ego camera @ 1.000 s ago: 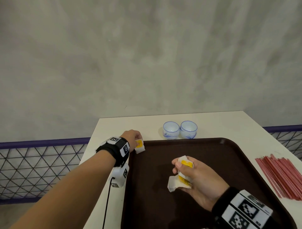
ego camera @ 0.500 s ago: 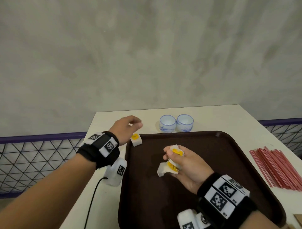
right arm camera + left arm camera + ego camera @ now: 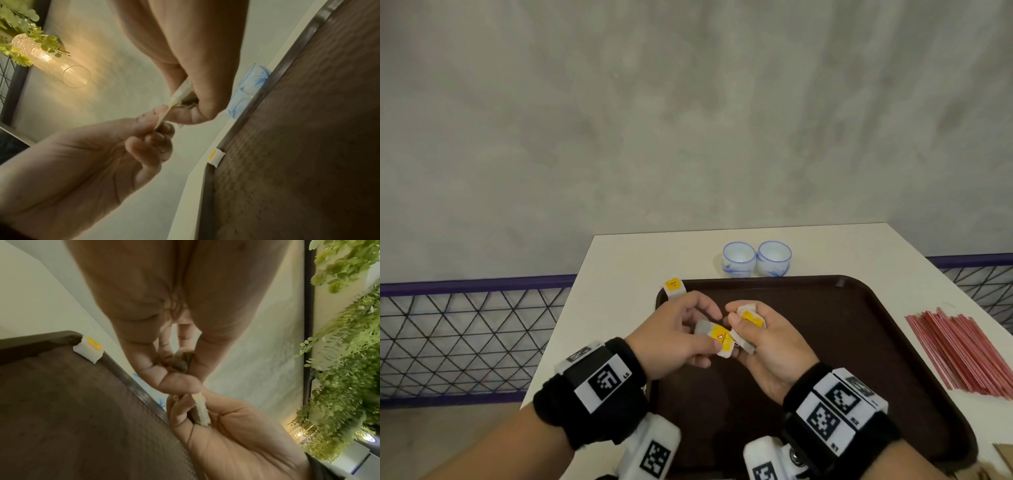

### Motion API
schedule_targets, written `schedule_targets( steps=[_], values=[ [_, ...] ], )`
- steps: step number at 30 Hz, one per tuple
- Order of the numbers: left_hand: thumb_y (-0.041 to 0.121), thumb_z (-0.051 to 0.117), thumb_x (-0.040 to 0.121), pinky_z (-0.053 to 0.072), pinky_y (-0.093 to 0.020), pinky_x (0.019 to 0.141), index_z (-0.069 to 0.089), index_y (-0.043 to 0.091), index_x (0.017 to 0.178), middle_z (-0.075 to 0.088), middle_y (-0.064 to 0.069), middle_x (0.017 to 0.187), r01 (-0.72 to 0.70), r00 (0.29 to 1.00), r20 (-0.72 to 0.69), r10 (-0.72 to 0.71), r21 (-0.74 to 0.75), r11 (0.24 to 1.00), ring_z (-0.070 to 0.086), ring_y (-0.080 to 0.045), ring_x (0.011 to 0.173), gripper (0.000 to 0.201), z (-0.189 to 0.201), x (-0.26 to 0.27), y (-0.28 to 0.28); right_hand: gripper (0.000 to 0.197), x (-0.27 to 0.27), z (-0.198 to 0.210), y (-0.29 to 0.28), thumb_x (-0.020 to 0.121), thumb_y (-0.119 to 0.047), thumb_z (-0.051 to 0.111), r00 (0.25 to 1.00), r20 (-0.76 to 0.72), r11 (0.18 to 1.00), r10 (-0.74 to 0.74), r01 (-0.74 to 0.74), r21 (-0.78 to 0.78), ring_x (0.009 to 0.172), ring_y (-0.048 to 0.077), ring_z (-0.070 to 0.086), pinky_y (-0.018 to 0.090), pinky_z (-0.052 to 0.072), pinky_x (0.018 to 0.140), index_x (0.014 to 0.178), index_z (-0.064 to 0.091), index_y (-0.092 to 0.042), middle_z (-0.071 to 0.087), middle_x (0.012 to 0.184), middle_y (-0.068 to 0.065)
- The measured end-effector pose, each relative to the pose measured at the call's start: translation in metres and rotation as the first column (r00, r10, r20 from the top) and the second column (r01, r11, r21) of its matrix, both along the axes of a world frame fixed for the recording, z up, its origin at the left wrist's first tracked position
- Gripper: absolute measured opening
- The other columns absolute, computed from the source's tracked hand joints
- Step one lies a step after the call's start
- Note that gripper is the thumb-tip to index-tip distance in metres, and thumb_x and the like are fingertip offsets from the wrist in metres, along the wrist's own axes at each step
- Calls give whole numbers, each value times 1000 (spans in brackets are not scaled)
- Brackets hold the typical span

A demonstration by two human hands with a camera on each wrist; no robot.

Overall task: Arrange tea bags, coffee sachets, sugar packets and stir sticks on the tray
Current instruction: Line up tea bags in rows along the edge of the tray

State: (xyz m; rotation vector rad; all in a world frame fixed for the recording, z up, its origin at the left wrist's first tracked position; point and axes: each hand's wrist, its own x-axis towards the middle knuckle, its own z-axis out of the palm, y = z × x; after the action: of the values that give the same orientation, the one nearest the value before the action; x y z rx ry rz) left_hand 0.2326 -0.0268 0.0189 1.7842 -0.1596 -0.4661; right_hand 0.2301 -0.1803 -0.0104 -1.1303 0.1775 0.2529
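1. Left hand (image 3: 674,334) above the near-left part of the tray (image 3: 859,329); fingers (image 3: 702,305) curled, thumb pinching a white-and-yellow packet (image 3: 717,337).
2. Right hand (image 3: 767,346) just beside the left, over the tray; fingers curled round more packets (image 3: 751,318), one touching the packet in the left hand.
3. Single packet (image 3: 674,287) resting on the far-left corner of the tray rim.
4. Red stir sticks (image 3: 962,349) in a loose bundle on the surface (image 3: 619,274), right of the tray.
5. Two blue-and-white cups (image 3: 755,258) side by side on the surface, just beyond the far edge of the tray.
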Motion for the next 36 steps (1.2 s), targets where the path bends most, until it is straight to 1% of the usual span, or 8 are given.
schedule_targets(
  steps=[4, 7, 12, 15, 19, 23, 27, 36],
  values=[
    [-11, 57, 82, 59, -26, 63, 59, -5, 101, 57, -15, 83, 14, 998, -66, -14, 8, 1000, 59, -13, 65, 19, -8, 0, -1, 13, -1, -4, -1, 93, 2, 52, 999, -33, 999, -27, 25, -43, 61, 17, 54, 25, 48, 52, 95, 60, -7, 54, 77, 11],
    [2, 62, 86, 58, -25, 64, 64, 0, 84, 61, -8, 72, 10, 1000, 15, -10, 28, 1000, 63, -11, 65, 3, -13, 0, 0, 13, 0, -5, -1, 92, 3, 52, 999, -52, 999, 1, -3, -46, 63, 18, 56, 27, 50, 57, 97, 60, -6, 55, 79, 11],
    [38, 61, 76, 52, -37, 79, 73, 11, 84, 70, -14, 80, -10, 984, 167, -58, 378, 926, 64, -21, 74, 30, -29, 30, 16, 14, 5, -4, -8, 92, 6, 51, 995, -97, 999, -30, 26, -34, 70, 21, 56, 27, 51, 59, 100, 59, -2, 52, 88, 15],
    [17, 70, 81, 50, -31, 78, 74, 18, 84, 70, -11, 81, -127, 976, 214, 41, 407, 905, 60, -17, 75, 6, -41, 62, 25, 14, 6, -6, -14, 92, 5, 51, 995, -97, 998, -37, 31, -62, 71, 21, 55, 27, 50, 57, 99, 59, -3, 52, 89, 15],
    [0, 69, 79, 53, -25, 58, 63, 19, 72, 55, -2, 68, -231, 967, 197, 163, 402, 886, 54, -16, 59, 22, -53, 97, 31, 13, 6, -8, -21, 92, 4, 53, 996, -85, 996, -19, 12, -90, 71, 21, 56, 27, 49, 57, 99, 60, -4, 52, 90, 15],
    [1, 69, 77, 58, -33, 66, 63, 21, 74, 59, -1, 76, -317, 939, 293, 182, 525, 790, 58, -20, 68, 21, -64, 125, 34, 15, 6, -7, -29, 92, 2, 54, 996, -90, 995, 3, -11, -97, 73, 21, 57, 27, 50, 58, 103, 61, -4, 54, 91, 14],
    [3, 71, 75, 40, -17, 56, 69, 16, 88, 61, 0, 83, -321, 932, 332, 141, 581, 748, 54, -15, 76, 18, -66, 142, 35, 15, 5, -8, -33, 91, 3, 54, 995, -104, 995, 10, -20, -99, 71, 21, 57, 27, 50, 58, 102, 62, -3, 54, 89, 14],
    [7, 74, 76, 40, -24, 75, 61, 15, 108, 58, -5, 109, -393, 899, 395, 192, 529, 752, 54, -16, 82, 35, -65, 145, 44, 16, 9, -12, -27, 92, -1, 55, 991, -131, 996, 41, -51, -78, 77, 23, 60, 29, 52, 63, 105, 63, -7, 58, 93, 15]
  ],
)
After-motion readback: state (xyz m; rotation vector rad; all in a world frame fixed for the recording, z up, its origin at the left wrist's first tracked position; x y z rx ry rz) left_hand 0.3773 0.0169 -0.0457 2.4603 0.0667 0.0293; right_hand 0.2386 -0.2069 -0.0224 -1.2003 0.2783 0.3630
